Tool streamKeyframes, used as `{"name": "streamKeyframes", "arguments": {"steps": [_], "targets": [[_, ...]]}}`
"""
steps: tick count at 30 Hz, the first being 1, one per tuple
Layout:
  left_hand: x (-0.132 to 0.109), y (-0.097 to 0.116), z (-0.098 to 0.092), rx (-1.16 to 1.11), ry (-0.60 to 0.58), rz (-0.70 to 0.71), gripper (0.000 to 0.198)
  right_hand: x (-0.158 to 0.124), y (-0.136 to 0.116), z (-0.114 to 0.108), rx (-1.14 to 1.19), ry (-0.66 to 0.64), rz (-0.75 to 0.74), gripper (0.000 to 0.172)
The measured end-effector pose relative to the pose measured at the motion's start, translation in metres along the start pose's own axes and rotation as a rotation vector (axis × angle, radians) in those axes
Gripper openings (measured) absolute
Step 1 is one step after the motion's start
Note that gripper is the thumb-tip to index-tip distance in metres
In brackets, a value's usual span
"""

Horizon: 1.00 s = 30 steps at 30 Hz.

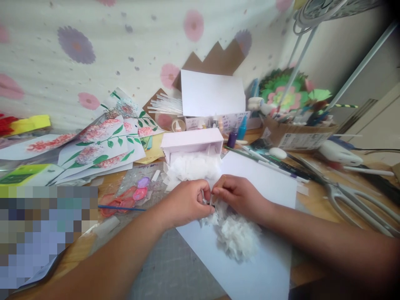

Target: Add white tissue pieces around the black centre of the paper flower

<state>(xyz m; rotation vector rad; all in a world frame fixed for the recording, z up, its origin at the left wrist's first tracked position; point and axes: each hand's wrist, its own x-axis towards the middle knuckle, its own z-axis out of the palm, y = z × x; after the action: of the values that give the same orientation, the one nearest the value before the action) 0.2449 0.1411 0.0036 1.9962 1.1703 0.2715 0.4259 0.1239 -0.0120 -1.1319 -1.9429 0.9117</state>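
My left hand (190, 201) and my right hand (236, 193) meet over a white sheet of paper (265, 266). Thumb and forefinger are pinched together on each. Between the fingertips shows a small white tissue paper piece (211, 201), partly hidden by the fingers. Just below the hands, a fluffy heap of white tissue paper pieces (239, 237) lies on the sheet. Behind them, more white tissue paper pieces (193, 166) spill from an open pale box (191, 141) lying on its side.
Large scissors (350, 204) lie at the right, near a cardboard box (306, 135) of craft tools. Purple (232, 138) and blue bottles (242, 128) stand behind. Flower pictures on paper (103, 146) and a blue stick (120, 208) are on the left. A grey mat (156, 266) covers the front.
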Motion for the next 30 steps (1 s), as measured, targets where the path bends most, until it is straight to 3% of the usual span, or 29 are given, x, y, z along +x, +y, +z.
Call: {"name": "streamKeyframes", "arguments": {"steps": [5,9,13,18,21,26,30], "targets": [[0.003,-0.002,0.005,0.054,0.044,-0.005,0.012,0.002,0.004,-0.004,0.4,0.084,0.239,0.03],[0.004,-0.002,0.005,0.081,0.067,0.01,0.008,0.0,0.006,-0.006,0.607,0.108,0.246,0.032],[0.005,-0.001,0.006,0.095,0.103,0.008,0.007,-0.001,0.003,-0.004,0.574,0.008,0.202,0.032],[0.005,0.0,0.005,0.118,0.146,-0.007,0.008,0.0,0.002,-0.002,0.41,0.031,0.159,0.031],[0.006,-0.001,0.003,0.098,0.15,-0.033,0.01,0.002,0.007,-0.009,0.453,0.124,0.202,0.032],[0.005,-0.006,0.001,0.094,0.159,-0.044,0.011,0.007,0.021,-0.028,0.379,0.465,0.188,0.032],[0.005,-0.006,-0.001,0.086,0.171,-0.051,0.011,0.009,0.026,-0.031,0.3,0.429,0.181,0.034]]}}
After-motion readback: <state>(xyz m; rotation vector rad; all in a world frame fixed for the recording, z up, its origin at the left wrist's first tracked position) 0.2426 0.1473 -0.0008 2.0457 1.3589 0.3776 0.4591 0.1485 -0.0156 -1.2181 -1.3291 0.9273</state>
